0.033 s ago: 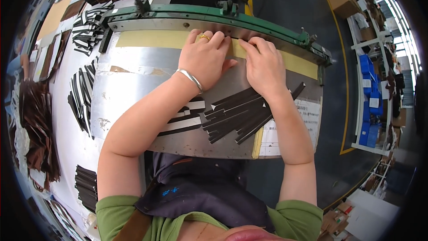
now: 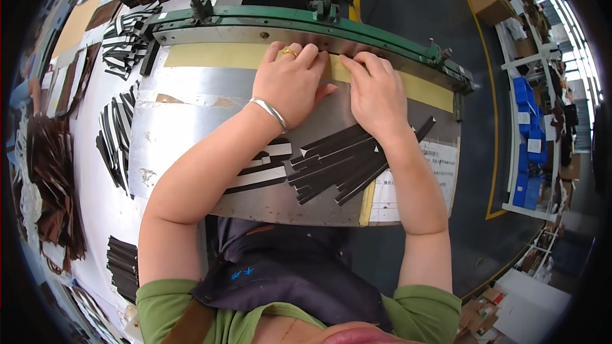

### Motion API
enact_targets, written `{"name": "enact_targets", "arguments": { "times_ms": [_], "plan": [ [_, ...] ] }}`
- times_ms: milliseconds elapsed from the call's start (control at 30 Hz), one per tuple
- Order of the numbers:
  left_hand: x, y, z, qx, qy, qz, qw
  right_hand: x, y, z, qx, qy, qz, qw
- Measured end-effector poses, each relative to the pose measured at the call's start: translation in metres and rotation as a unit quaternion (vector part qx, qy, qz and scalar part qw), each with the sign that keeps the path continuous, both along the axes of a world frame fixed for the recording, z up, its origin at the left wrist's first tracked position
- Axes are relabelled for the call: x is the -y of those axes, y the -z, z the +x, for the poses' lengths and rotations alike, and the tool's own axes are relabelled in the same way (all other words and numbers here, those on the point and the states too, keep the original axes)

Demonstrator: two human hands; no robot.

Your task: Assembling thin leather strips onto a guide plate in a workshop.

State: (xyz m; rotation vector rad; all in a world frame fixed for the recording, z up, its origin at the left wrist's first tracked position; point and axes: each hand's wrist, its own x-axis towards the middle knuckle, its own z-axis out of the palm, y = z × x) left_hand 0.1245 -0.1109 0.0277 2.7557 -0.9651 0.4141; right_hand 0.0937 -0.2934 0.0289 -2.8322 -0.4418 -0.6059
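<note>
A green-framed machine with a long metal bar (image 2: 223,35) spans the far edge of a metal plate (image 2: 185,134). My left hand (image 2: 287,83), with a ring and a silver bangle, presses at the bar over the yellow strip (image 2: 210,55). Its fingers are bent together, tips hidden, while the thumb sticks out sideways. Beside it, my right hand (image 2: 379,92) curls its fingers at the same bar, thumb and forefinger close together. Whatever lies under the fingertips is hidden. Below my hands, several dark strips (image 2: 335,159) lie fanned out, with white-faced strips (image 2: 261,178) beside my left forearm.
Bundles of black and white strips (image 2: 116,137) lie on the white table at left, with a dark stack (image 2: 123,261) nearer me. Brown sheet material (image 2: 57,197) hangs farther left. A printed sheet (image 2: 414,185) lies under my right forearm. Shelves with blue bins (image 2: 528,134) stand at right.
</note>
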Motion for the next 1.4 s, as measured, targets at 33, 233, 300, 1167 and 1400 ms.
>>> {"name": "enact_targets", "arguments": {
  "times_ms": [33, 233, 300, 1167, 1400],
  "plan": [
    [-0.002, 0.002, 0.001, 0.01, 0.002, -0.016, 1.0, -0.001, 0.001, 0.001, 0.012, -0.006, 0.01, 1.0],
    [-0.001, -0.001, 0.005, 0.028, 0.009, -0.051, 0.998, 0.006, 0.0, 0.003, 0.01, 0.0, 0.053, 0.999],
    [-0.003, 0.0, 0.006, 0.023, 0.013, -0.096, 0.995, 0.012, -0.001, 0.004, 0.0, 0.007, 0.073, 0.997],
    [-0.008, -0.009, 0.026, -0.443, 0.055, -0.598, 0.666, 0.001, -0.01, -0.001, -0.189, 0.007, 0.509, 0.84],
    [-0.009, -0.005, 0.023, -0.473, 0.039, -0.507, 0.719, -0.014, -0.007, -0.009, -0.169, -0.014, 0.512, 0.842]
  ]
}}
